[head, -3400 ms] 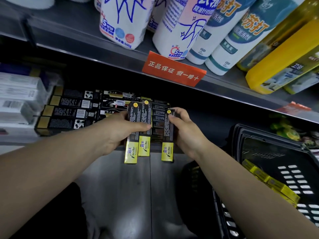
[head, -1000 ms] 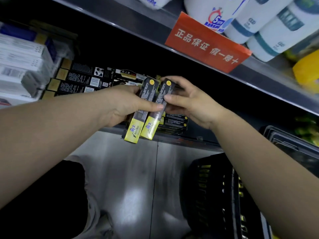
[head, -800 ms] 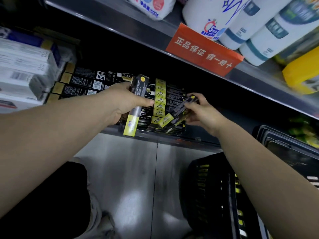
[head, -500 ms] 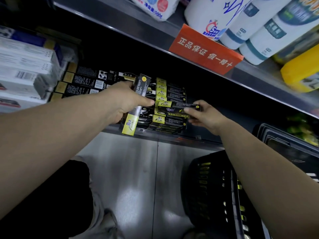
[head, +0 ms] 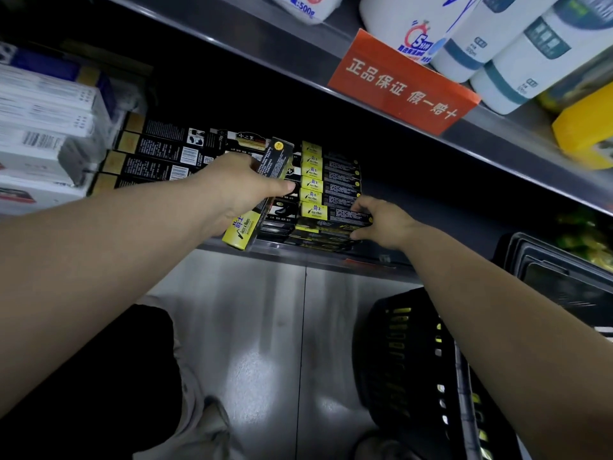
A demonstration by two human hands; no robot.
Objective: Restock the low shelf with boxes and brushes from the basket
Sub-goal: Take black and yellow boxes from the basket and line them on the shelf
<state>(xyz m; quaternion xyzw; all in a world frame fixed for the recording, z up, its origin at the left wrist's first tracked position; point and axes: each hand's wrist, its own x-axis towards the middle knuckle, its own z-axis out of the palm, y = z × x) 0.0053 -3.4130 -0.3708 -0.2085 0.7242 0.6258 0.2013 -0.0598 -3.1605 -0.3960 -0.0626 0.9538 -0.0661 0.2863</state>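
My left hand (head: 238,190) gripping a tilted black-and-yellow box (head: 241,229), my right hand (head: 381,220) pinching a flat box (head: 335,214) on the shelved stack (head: 331,171), red sign (head: 401,84) above reading 正品保证 假一赔十

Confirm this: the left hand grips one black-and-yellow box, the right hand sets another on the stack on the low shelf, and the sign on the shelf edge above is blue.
The sign is orange-red, not blue, as the head view shows. The rest holds: the left hand grips one black-and-yellow box, the right hand sets a second box on the stack on the low shelf.
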